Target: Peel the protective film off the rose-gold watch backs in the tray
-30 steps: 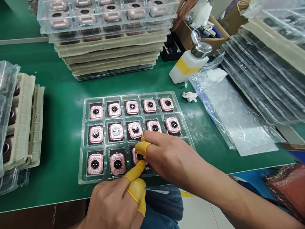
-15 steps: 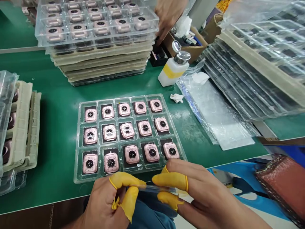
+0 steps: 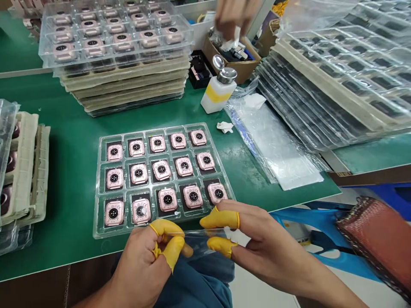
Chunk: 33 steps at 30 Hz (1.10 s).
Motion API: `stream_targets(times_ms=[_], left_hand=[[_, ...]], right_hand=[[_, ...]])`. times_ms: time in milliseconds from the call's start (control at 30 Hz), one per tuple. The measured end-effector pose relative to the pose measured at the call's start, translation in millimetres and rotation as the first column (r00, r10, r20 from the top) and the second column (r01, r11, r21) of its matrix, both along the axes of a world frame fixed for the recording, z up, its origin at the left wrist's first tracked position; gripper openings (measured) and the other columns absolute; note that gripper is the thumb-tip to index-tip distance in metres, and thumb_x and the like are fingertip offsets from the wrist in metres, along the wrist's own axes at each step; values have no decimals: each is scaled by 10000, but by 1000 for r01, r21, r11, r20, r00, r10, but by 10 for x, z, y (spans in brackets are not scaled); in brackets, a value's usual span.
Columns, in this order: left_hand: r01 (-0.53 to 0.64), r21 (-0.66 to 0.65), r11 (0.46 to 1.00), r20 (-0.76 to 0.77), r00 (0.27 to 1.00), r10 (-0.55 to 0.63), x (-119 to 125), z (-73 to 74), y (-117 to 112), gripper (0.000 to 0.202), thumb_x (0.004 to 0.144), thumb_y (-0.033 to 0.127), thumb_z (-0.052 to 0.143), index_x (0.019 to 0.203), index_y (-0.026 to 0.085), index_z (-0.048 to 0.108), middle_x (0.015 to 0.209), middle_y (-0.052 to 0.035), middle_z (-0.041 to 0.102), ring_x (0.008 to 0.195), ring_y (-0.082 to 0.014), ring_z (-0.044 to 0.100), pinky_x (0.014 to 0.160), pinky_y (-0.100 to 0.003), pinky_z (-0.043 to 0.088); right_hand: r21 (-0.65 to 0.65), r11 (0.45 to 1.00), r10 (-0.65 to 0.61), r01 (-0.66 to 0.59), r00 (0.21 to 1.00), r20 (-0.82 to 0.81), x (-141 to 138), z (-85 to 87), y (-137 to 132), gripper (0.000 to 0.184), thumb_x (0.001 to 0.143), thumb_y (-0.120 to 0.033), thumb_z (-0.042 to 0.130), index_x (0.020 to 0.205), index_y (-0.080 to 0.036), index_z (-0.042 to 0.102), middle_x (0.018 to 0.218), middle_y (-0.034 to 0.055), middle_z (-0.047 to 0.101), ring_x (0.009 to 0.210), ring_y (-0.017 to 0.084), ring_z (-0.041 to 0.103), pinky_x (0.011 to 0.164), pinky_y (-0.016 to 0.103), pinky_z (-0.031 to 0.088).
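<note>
Pinching a clear film strip (image 3: 195,234) between both hands, just past the near edge of the clear tray (image 3: 99,188) and over the table edge. Left hand (image 3: 146,261) closing thumb and forefinger, both in yellow finger cots (image 3: 171,250), on the strip's left end. Right hand (image 3: 257,246) closing cot-covered thumb and forefinger on the right end, other fingers curling loosely. Strip stretching roughly level between the two grips, hard to make out in the middle since it's transparent. Tray lying flat on the green table (image 3: 77,124), holding three rows of five pink watch bodies (image 3: 167,199), backs up, one per pocket. Sitting behind it: a tall stack of trays (image 3: 122,72) with more pink bodies in the top layer. Standing to the right of that stack: a white dispenser bottle (image 3: 218,87) with yellow band and metal top, a crumpled white wipe (image 3: 224,126) lying near it. Leaning at far right: overlapping empty clear trays (image 3: 337,85), with a flat plastic bag (image 3: 279,145) lying in front. Stacking at far left: another pile of trays (image 3: 25,171), partly cut off. Reaching in at the top: another person's hand (image 3: 236,17) above a cardboard box (image 3: 237,57), blurred.
</note>
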State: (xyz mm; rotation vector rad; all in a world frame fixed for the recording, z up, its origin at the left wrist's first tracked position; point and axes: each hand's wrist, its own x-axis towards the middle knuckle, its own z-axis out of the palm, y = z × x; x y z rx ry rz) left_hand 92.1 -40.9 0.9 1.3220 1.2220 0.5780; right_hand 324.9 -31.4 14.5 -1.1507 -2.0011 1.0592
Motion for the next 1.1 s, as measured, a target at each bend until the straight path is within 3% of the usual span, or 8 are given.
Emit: stream_targets(times_ms=[133,267,433,633,800,900,1000,1100], left_hand=[[-24,-7,1000,-54,998,24,13,-22,-36,189,929,325,562,871,216,705,747,-19,811,658,-158,760,574,-202,573],[-63,-19,998,-32,998,62,-16,-63,-86,191,947,350,571,898,223,706,775,-17,813,687,-161,762,603,-208,580],[-76,-102,992,-33,997,73,-43,-85,-96,261,985,439,576,904,228,706,809,-29,816,724,-168,754,601,-207,563],[-36,2,999,-92,995,37,-75,-2,-77,316,983,420,569,799,248,759,781,-3,794,701,-157,723,627,-212,550],[-39,183,982,-214,974,78,-129,56,-50,250,872,455,718,1048,288,776,621,40,689,498,-145,583,484,-231,502],[49,237,970,-223,975,5,-90,75,-20,230,847,380,737,1057,294,773,682,36,730,542,-134,624,513,-207,526],[126,174,977,-239,967,-82,-26,89,15,132,871,312,662,933,278,773,722,28,762,585,-139,674,514,-199,533],[160,100,982,-256,958,-130,3,94,38,185,900,325,587,835,268,751,688,31,750,585,-152,681,521,-220,543]], right_hand=[[42,997,-59,60,998,-28,34,-17,-19,300,904,-131,700,1169,-257,637,964,13,682,866,164,644,734,268,538],[90,995,-38,37,999,11,66,-15,-23,345,903,-134,695,1212,-266,615,1030,31,707,926,185,669,761,279,556],[15,999,-49,49,999,4,101,-21,-94,382,884,-109,714,1212,-283,623,1030,14,739,914,167,691,739,232,572],[-139,983,-136,118,982,-129,79,-75,-122,177,885,-117,702,1021,-227,729,867,-8,755,753,116,691,675,189,560],[-214,969,-155,123,978,-141,66,-102,-121,54,890,-181,709,926,-192,747,790,3,753,662,111,661,610,195,528],[-231,966,-151,116,979,-138,62,-115,-151,51,901,-191,692,907,-188,742,765,0,737,637,110,635,588,199,509],[-209,972,-145,112,978,-149,85,-130,-171,53,904,-198,704,940,-190,743,785,-1,730,660,108,635,597,196,506],[-175,976,-164,132,969,-185,150,-148,-163,104,928,-234,708,1026,-212,731,861,10,741,743,127,660,667,218,537]])
